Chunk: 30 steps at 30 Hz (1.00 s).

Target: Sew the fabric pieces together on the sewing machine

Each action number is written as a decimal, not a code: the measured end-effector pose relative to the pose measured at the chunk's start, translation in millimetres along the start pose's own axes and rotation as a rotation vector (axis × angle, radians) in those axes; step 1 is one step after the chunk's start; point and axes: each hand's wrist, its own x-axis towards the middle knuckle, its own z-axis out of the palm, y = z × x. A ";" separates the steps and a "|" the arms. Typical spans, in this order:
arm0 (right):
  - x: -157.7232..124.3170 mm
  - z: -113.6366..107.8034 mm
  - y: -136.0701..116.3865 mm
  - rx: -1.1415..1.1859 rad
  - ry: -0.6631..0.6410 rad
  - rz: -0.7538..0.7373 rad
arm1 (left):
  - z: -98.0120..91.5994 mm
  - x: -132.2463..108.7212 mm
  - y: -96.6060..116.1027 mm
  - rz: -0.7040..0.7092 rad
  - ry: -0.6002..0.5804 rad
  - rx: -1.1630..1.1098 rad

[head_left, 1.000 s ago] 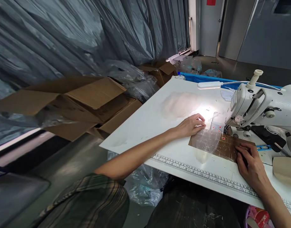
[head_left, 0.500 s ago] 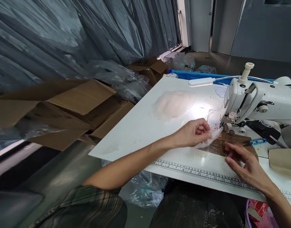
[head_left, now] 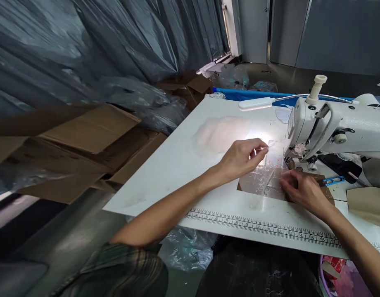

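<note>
Clear plastic sheet [head_left: 262, 179], crinkled and carrying small red marks, lies spread over a flat brown patch [head_left: 328, 193] on the white bench [head_left: 177, 165], just in front of the needle end of the white sewing machine [head_left: 332, 123]. 0.5 s ago it was bunched and lifted off the bench in the left hand [head_left: 239, 159]; 1 s ago it lay lower, toward the printed ruler [head_left: 270, 228] along the bench's near edge. It is now down again and flatter, with its far edge beside the machine's foot. The left hand is raised slightly, thumb and fingertips closed narrowly on the sheet's far corner, which it holds just above the surface. The right hand [head_left: 301, 190], which hovered open over the patch, has come down on the sheet's right side, its fingers bent. Whether it nips the edge or only presses is hard to tell from this angle. So the sheet is held at 2 points and looks re-laid rather than removed. Blue snips [head_left: 332, 180] lie untouched just right of the patch, and open cardboard boxes [head_left: 84, 144] stand well apart, left of the bench.
</note>
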 end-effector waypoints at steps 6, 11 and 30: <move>12.9 2.6 11.4 -0.108 0.136 0.036 | 44.5 3.0 -26.9 0.364 0.162 0.430; 6.6 -1.1 15.5 -0.147 0.145 0.014 | 61.0 -19.9 -14.1 0.487 -0.098 0.194; 4.8 2.4 28.8 -0.331 0.277 -0.388 | 45.6 36.2 -26.6 0.221 -0.423 0.447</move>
